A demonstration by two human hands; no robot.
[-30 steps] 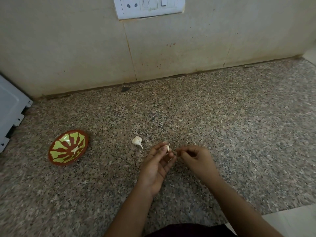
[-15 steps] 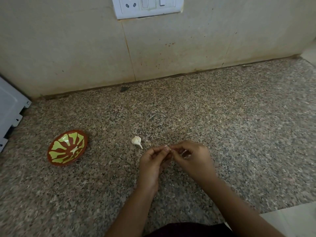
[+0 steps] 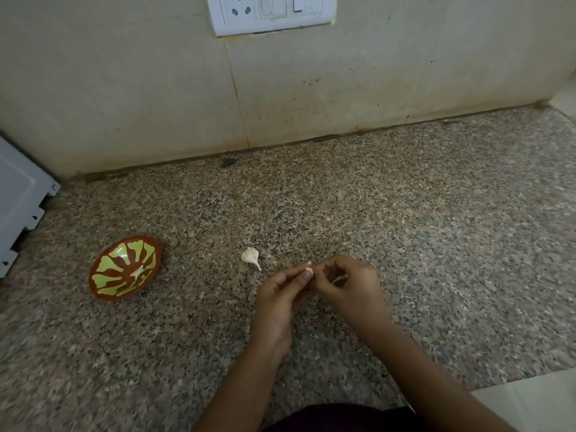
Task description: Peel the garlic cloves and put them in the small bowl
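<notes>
My left hand (image 3: 280, 296) and my right hand (image 3: 349, 285) meet fingertip to fingertip above the granite counter (image 3: 405, 213). Between them they pinch a small garlic clove (image 3: 308, 270), mostly hidden by the fingers. A white garlic piece with a thin stem (image 3: 250, 256) lies on the counter just left of my hands. The small red bowl with green petal pattern (image 3: 124, 271) sits tilted at the left, with a pale peeled clove (image 3: 138, 272) inside it.
A white appliance corner (image 3: 18, 201) juts in at the far left edge. The tiled wall (image 3: 156, 88) with a white switch plate (image 3: 271, 12) stands behind. The counter's front edge drops off at the lower right (image 3: 523, 397).
My right hand has moved left to meet my left hand, and its fingers now close on the clove that the left hand held alone one second ago. The clove is now mostly covered.
</notes>
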